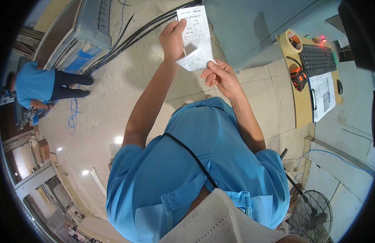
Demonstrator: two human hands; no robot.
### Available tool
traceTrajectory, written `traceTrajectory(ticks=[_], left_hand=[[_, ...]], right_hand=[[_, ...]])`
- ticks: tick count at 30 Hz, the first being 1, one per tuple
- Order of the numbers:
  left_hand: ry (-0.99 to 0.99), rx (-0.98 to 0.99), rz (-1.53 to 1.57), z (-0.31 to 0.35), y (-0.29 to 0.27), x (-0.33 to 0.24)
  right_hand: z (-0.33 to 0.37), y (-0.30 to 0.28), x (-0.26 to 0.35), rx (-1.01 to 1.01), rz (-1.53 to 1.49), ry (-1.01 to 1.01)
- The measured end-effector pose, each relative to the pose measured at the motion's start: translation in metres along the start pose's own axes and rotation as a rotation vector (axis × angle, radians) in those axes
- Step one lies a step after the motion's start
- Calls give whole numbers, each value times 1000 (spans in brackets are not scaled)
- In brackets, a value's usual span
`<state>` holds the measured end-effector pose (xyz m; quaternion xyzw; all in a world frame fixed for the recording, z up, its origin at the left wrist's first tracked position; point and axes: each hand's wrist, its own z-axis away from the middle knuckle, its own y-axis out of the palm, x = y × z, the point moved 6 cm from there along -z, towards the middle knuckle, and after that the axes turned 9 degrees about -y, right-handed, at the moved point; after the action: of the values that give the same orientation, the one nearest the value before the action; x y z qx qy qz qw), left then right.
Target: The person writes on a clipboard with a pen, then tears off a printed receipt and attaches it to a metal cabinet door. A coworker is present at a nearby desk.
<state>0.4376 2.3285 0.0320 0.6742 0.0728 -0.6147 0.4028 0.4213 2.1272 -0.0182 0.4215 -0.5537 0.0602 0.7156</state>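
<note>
A long white printed paper slip [202,30] is stretched between my two hands, above the floor. Its lower end is folded up into a loose flap [194,60]. My left hand [173,39] pinches the slip's left edge near the top, thumb lying over the print. The flap's lower right corner is gripped by my right hand [222,77], between thumb and forefinger, with the other fingers curled. Part of the print is covered by the fold and by my left thumb.
On the right, a yellow desk [303,111] carries a tape roll [290,41], a black keyboard [318,60], a tape measure [298,78] and a clipboard [322,97]. A fan [313,216] stands lower right. Black cables [145,34] cross the floor; a person in blue [37,83] stands far left.
</note>
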Motion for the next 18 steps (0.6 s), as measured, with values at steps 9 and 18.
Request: traceTrajectory(ticks=[9, 18], left_hand=[[-16, 2, 22, -7, -5, 3], [-45, 56, 36, -10, -32, -7]], right_hand=[[-2, 4, -10, -157, 23, -19], [-4, 23, -25, -185, 235, -103]])
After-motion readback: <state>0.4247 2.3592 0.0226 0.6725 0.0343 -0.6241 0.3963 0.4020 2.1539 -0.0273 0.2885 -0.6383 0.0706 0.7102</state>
